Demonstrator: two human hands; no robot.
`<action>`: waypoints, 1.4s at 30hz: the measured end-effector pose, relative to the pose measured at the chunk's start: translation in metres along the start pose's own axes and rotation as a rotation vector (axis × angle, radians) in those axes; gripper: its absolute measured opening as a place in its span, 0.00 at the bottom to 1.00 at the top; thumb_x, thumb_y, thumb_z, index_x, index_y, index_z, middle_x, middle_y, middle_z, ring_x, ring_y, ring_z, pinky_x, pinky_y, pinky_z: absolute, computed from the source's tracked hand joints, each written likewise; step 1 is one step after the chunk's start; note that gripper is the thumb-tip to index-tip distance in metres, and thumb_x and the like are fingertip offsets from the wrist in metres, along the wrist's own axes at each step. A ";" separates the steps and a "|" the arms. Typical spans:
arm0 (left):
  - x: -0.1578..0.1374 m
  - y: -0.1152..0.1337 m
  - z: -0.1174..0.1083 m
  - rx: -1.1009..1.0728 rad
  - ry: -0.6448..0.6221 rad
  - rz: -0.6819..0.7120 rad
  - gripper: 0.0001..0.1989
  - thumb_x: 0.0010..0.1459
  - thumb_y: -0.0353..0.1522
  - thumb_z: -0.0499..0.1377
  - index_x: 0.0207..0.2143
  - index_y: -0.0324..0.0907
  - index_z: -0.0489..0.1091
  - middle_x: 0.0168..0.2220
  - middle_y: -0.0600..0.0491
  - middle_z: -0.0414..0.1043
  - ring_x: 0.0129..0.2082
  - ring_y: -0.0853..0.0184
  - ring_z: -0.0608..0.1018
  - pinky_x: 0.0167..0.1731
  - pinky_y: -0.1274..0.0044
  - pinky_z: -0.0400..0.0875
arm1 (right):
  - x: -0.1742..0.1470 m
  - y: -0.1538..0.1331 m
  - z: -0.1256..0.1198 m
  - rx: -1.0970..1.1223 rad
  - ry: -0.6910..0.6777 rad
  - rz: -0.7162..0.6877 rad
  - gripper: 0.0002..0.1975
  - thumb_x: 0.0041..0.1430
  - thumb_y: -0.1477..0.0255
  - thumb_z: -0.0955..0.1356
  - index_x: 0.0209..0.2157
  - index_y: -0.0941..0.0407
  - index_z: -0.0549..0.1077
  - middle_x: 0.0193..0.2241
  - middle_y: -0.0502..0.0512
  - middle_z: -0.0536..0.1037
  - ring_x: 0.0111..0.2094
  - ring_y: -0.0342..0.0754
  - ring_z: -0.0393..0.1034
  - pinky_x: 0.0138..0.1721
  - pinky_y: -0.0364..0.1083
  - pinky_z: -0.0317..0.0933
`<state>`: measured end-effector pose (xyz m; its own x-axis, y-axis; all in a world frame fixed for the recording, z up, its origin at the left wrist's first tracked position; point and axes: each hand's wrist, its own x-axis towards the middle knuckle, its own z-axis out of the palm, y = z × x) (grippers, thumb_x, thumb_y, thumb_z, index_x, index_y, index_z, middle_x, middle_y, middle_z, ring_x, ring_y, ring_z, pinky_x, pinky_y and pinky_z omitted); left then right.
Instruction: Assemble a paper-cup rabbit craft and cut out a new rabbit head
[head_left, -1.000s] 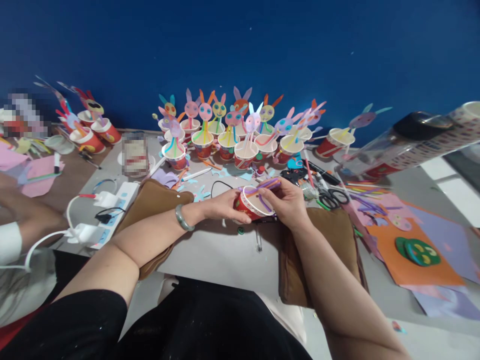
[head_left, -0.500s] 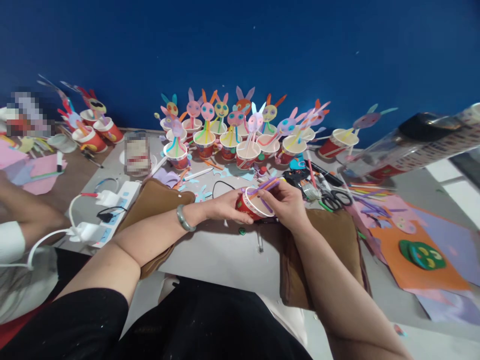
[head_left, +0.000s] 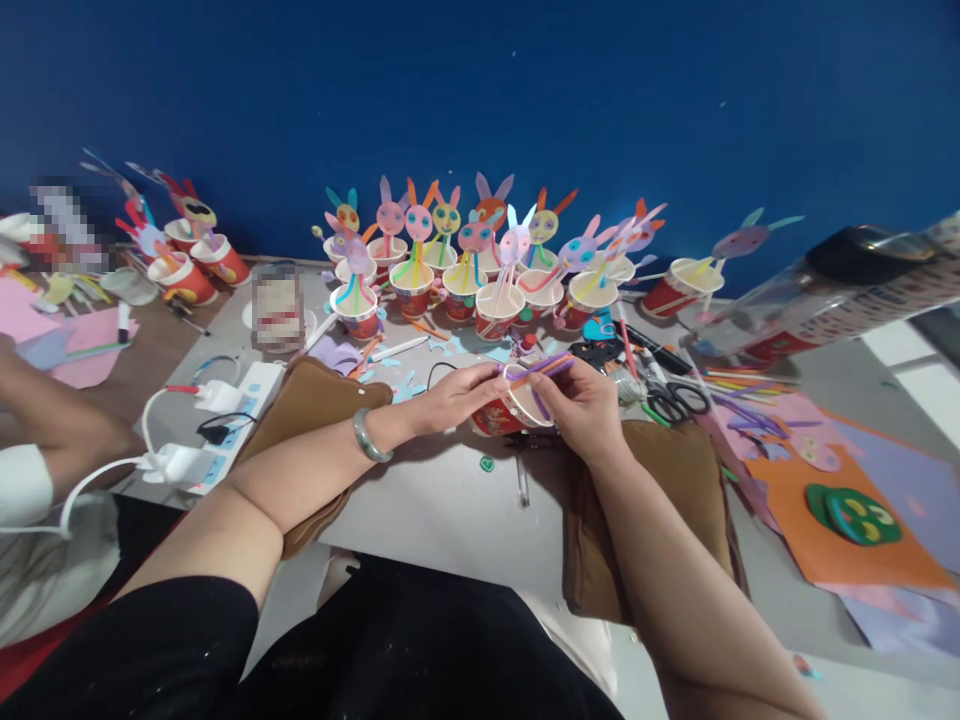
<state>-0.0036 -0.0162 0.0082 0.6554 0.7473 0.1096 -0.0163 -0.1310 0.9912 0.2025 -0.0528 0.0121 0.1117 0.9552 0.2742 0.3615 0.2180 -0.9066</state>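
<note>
A red-and-white paper cup [head_left: 491,418] lies tilted between my hands, its mouth turned to the right. My left hand [head_left: 466,392] grips it from the left, with fingertips at the upper rim. In the fingers of my right hand [head_left: 586,408] are purple and orange strips [head_left: 553,367] that lie across the cup's mouth; one purple piece hangs down by the rim. My right fingertips partly cover where strips and cup meet, so I cannot tell whether they are joined. Just below the cup are a small green piece [head_left: 487,464] and a clear-barrelled pen [head_left: 523,482].
Rows of cups with paper rabbit heads [head_left: 501,305] stand along the blue wall. Black scissors [head_left: 677,400] and coloured papers [head_left: 795,490] lie at right. Brown cushions [head_left: 315,420] flank my forearms. A power strip [head_left: 251,415] and another person's arm [head_left: 67,410] are at left.
The cup has tipped further onto its side, its mouth facing right. My left fingers have shifted up to the rim, beside the strips. My right hand still holds the strips.
</note>
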 end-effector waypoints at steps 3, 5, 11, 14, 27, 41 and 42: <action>0.001 0.002 -0.002 0.173 0.124 0.111 0.25 0.69 0.50 0.54 0.41 0.39 0.77 0.44 0.45 0.79 0.47 0.60 0.78 0.52 0.70 0.71 | 0.000 0.001 0.000 -0.006 0.014 -0.001 0.11 0.58 0.61 0.74 0.33 0.55 0.78 0.26 0.50 0.78 0.26 0.45 0.68 0.30 0.46 0.64; 0.002 0.002 -0.003 0.236 0.172 0.154 0.22 0.69 0.47 0.55 0.43 0.39 0.78 0.46 0.44 0.81 0.48 0.60 0.79 0.53 0.70 0.71 | -0.001 0.001 0.001 -0.010 0.012 -0.005 0.10 0.58 0.62 0.74 0.33 0.55 0.78 0.26 0.51 0.78 0.27 0.45 0.68 0.31 0.45 0.64; 0.002 0.000 -0.006 0.284 0.253 0.161 0.16 0.66 0.42 0.59 0.44 0.39 0.77 0.42 0.46 0.83 0.43 0.64 0.82 0.45 0.74 0.75 | -0.001 0.003 0.004 0.015 -0.018 -0.019 0.09 0.58 0.63 0.73 0.34 0.55 0.78 0.26 0.50 0.79 0.26 0.44 0.68 0.30 0.45 0.64; 0.000 0.000 -0.007 0.322 0.286 0.189 0.13 0.65 0.40 0.60 0.41 0.39 0.76 0.39 0.48 0.82 0.38 0.66 0.82 0.37 0.78 0.74 | -0.002 0.005 0.005 0.013 -0.026 -0.020 0.10 0.58 0.63 0.73 0.33 0.56 0.78 0.25 0.50 0.78 0.25 0.44 0.68 0.28 0.44 0.63; 0.006 -0.002 -0.015 0.235 0.262 0.175 0.14 0.62 0.41 0.61 0.36 0.38 0.74 0.31 0.52 0.76 0.30 0.72 0.76 0.30 0.80 0.69 | 0.001 0.020 0.009 0.031 -0.029 -0.062 0.10 0.58 0.62 0.73 0.33 0.55 0.77 0.27 0.50 0.79 0.27 0.45 0.69 0.31 0.46 0.65; -0.056 0.011 -0.110 1.131 0.420 -0.185 0.12 0.62 0.37 0.57 0.36 0.38 0.77 0.34 0.46 0.80 0.33 0.63 0.77 0.37 0.74 0.67 | 0.012 0.024 0.011 0.056 -0.002 -0.105 0.11 0.53 0.62 0.72 0.29 0.56 0.74 0.22 0.49 0.74 0.24 0.45 0.65 0.28 0.45 0.61; -0.067 0.008 -0.112 1.138 0.414 -0.210 0.12 0.61 0.37 0.58 0.35 0.38 0.77 0.33 0.46 0.80 0.32 0.63 0.77 0.37 0.74 0.67 | 0.013 0.024 0.012 0.060 -0.007 -0.107 0.11 0.52 0.62 0.72 0.28 0.56 0.74 0.21 0.49 0.73 0.24 0.45 0.64 0.27 0.45 0.61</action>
<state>-0.1318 0.0056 0.0174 0.2733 0.9455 0.1767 0.8644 -0.3220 0.3861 0.2013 -0.0333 -0.0097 0.0690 0.9271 0.3684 0.3149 0.3301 -0.8899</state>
